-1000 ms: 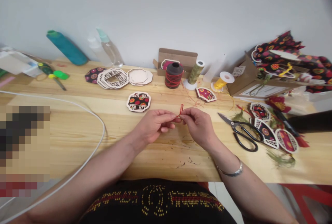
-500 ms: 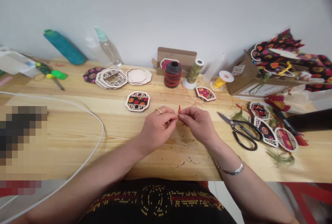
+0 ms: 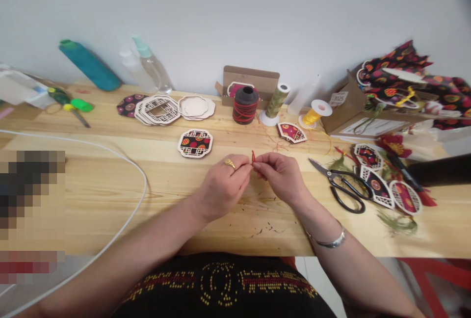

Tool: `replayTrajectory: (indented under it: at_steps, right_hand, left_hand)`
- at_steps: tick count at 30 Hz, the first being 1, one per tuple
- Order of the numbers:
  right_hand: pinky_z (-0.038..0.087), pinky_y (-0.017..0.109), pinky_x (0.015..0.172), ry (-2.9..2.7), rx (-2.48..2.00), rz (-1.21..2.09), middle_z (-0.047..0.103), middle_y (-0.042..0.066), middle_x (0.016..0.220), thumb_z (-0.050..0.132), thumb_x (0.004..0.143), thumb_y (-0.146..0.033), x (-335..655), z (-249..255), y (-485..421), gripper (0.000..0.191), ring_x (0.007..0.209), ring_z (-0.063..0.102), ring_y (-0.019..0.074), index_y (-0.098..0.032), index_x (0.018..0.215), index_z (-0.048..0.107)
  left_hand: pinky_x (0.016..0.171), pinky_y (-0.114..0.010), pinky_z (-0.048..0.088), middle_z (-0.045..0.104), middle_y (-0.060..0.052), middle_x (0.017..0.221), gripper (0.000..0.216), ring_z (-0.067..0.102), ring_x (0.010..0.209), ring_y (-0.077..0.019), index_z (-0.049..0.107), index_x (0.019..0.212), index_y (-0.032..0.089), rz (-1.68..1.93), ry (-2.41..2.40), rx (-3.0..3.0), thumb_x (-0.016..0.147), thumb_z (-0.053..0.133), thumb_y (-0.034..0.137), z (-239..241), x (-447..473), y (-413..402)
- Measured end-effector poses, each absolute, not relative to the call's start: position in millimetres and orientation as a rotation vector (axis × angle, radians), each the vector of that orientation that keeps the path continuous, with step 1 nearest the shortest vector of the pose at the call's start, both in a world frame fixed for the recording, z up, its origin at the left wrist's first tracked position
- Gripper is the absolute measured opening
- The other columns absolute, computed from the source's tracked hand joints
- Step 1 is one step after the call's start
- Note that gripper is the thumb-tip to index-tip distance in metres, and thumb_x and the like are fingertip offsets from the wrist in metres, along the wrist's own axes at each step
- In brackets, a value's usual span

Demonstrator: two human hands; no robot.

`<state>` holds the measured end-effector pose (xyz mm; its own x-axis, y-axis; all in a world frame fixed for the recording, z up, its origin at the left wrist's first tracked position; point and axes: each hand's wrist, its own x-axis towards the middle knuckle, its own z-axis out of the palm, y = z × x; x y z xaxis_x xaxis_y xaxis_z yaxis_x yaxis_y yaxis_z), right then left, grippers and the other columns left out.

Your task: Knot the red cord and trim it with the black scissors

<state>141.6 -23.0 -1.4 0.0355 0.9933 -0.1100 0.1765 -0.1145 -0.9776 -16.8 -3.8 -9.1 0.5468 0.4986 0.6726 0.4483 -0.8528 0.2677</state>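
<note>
Over the middle of the wooden table (image 3: 162,185), my left hand (image 3: 228,183) and my right hand (image 3: 277,175) meet fingertip to fingertip. Both pinch a short red cord (image 3: 253,157), whose looped end sticks up between them; the rest of it is hidden by my fingers. Beyond my left hand lies an octagonal ornament (image 3: 195,143) with patterned cloth in a cut-out frame. A fan-shaped ornament (image 3: 292,132) lies past my right hand. Black-handled scissors (image 3: 340,180) rest to the right of that hand, blades partly apart.
At the back stand a spool of dark red cord (image 3: 245,107), a green spool (image 3: 276,102) and a yellow spool (image 3: 315,112). A cardboard box (image 3: 353,104) full of cloth is at right. Finished ornaments (image 3: 379,188) lie beside the scissors. A white cable (image 3: 142,175) curves across the left.
My left hand has rolled over slightly, so its back and ring now face up more. The red cord's loop has shifted a little left; my right hand is nearly still.
</note>
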Motion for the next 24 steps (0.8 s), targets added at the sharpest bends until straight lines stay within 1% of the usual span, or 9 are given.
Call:
replayTrajectory:
  at_steps: [6,8,11,13,15,17,19,21,24]
  right_hand:
    - [0.04,0.023,0.052,-1.302,-1.464,1.146,0.056,-0.003,0.054,0.058,0.074,-0.023,141.1,-2.3,-23.3,0.008,0.05,0.049,0.0091,-0.017,0.071,0.063]
    - [0.04,0.023,0.052,-1.322,-1.475,1.122,0.057,-0.003,0.054,0.056,0.075,-0.021,140.8,-1.5,-23.5,0.009,0.05,0.049,0.0091,-0.017,0.071,0.062]
    - [0.04,0.022,0.052,-1.355,-1.501,1.076,0.058,-0.003,0.055,0.055,0.076,-0.019,140.7,0.0,-23.9,0.009,0.05,0.05,0.009,-0.017,0.071,0.062]
    - [0.04,0.022,0.054,-1.407,-1.527,1.018,0.058,-0.003,0.055,0.055,0.077,-0.018,141.1,0.6,-24.1,0.009,0.051,0.051,0.0092,-0.017,0.071,0.062]
    - [0.04,0.022,0.056,-1.475,-1.554,0.946,0.059,-0.003,0.057,0.055,0.078,-0.017,141.8,0.4,-24.4,0.01,0.053,0.051,0.0095,-0.017,0.072,0.063]
    - [0.04,0.022,0.057,-1.54,-1.573,0.875,0.061,-0.003,0.059,0.054,0.079,-0.016,142.6,-0.8,-24.8,0.011,0.055,0.053,0.01,-0.018,0.073,0.064]
    - [0.041,0.023,0.059,-1.593,-1.585,0.808,0.063,-0.002,0.063,0.054,0.079,-0.015,143.1,-2.7,-25.4,0.012,0.059,0.055,0.0109,-0.018,0.074,0.065]
    - [0.041,0.023,0.062,-1.633,-1.588,0.759,0.064,-0.001,0.066,0.054,0.08,-0.015,143.3,-4.4,-26.1,0.012,0.062,0.056,0.0118,-0.018,0.076,0.065]
    - [0.042,0.024,0.063,-1.669,-1.581,0.736,0.065,0.0,0.068,0.053,0.08,-0.013,142.7,-4.8,-27.2,0.014,0.064,0.057,0.0125,-0.018,0.077,0.065]
  left_hand:
    - [0.074,-0.033,0.055,0.066,-0.012,0.087,0.014,0.061,0.081,-0.0184,0.064,0.087,0.008,1.2,0.851,2.638,0.08,0.053,0.006,-5.9,-17.8,-9.2]
    - [0.076,-0.033,0.055,0.066,-0.014,0.092,0.017,0.063,0.085,-0.0197,0.064,0.092,0.008,1.216,0.9,2.554,0.078,0.055,0.008,-3.9,-17.9,-10.9]
    - [0.082,-0.035,0.054,0.066,-0.017,0.105,0.025,0.064,0.097,-0.022,0.063,0.101,0.008,1.264,1.041,2.4,0.078,0.053,0.008,-1.8,-18.2,-10.7]
    - [0.084,-0.034,0.053,0.068,-0.016,0.107,0.025,0.064,0.098,-0.0212,0.064,0.101,0.01,1.272,1.133,2.297,0.08,0.052,0.007,-0.6,-18.5,-9.3]
    - [0.085,-0.033,0.053,0.07,-0.013,0.103,0.023,0.066,0.095,-0.0196,0.066,0.099,0.011,1.261,1.176,2.2,0.082,0.051,0.008,0.9,-18.5,-8.6]
    - [0.083,-0.032,0.053,0.071,-0.012,0.103,0.024,0.067,0.09,-0.0178,0.067,0.102,0.011,1.226,1.177,2.107,0.083,0.052,0.01,2.2,-18.3,-9.6]
    - [0.076,-0.03,0.055,0.071,-0.011,0.104,0.03,0.067,0.08,-0.0155,0.064,0.111,0.012,1.162,1.166,2.015,0.083,0.054,0.013,2.6,-17.5,-11.9]
    - [0.068,-0.029,0.055,0.072,-0.01,0.1,0.034,0.067,0.068,-0.0138,0.061,0.116,0.013,1.076,1.164,1.941,0.082,0.055,0.015,1.7,-16.5,-13.8]
    - [0.063,-0.029,0.055,0.074,-0.008,0.089,0.031,0.067,0.065,-0.015,0.065,0.11,0.014,0.974,1.182,1.906,0.08,0.057,0.016,-0.6,-15.2,-13.8]
